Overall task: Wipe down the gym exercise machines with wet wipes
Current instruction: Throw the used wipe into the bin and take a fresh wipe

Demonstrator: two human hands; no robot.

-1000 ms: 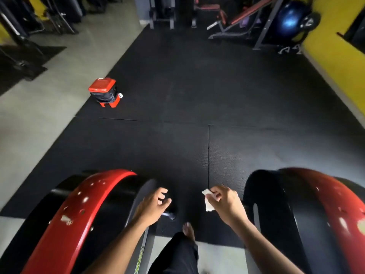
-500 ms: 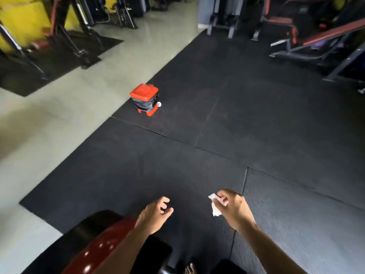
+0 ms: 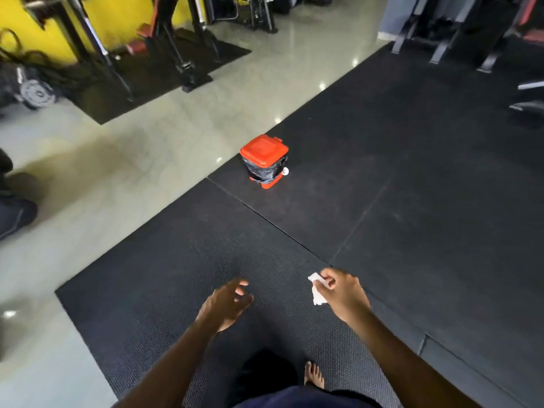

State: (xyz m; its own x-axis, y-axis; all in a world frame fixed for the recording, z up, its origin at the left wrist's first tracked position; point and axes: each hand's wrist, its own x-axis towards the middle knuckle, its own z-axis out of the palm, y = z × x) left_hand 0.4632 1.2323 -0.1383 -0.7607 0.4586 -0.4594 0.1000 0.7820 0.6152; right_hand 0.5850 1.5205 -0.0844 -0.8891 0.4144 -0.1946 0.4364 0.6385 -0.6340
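Note:
My right hand (image 3: 341,293) pinches a small crumpled white wet wipe (image 3: 316,290) in front of me, over the black rubber mat (image 3: 412,201). My left hand (image 3: 226,306) hangs beside it with loosely curled fingers and holds nothing. A small bin (image 3: 264,161) with a red lid and a black liner stands on the mat ahead, well beyond both hands. No exercise machine is under my hands; black machine frames (image 3: 182,54) stand far off at the upper left.
Glossy pale tile floor (image 3: 117,172) runs to the left of the mat. More machines and a bench (image 3: 459,30) stand at the top right. A dark shoe or bag (image 3: 14,213) lies at the left edge. My bare foot (image 3: 313,375) is on the mat below.
The view has swung left and away from the red and black machine, which has left the frame. The bin appears nearer. My left hand let go of the machine part; the right keeps the wipe.

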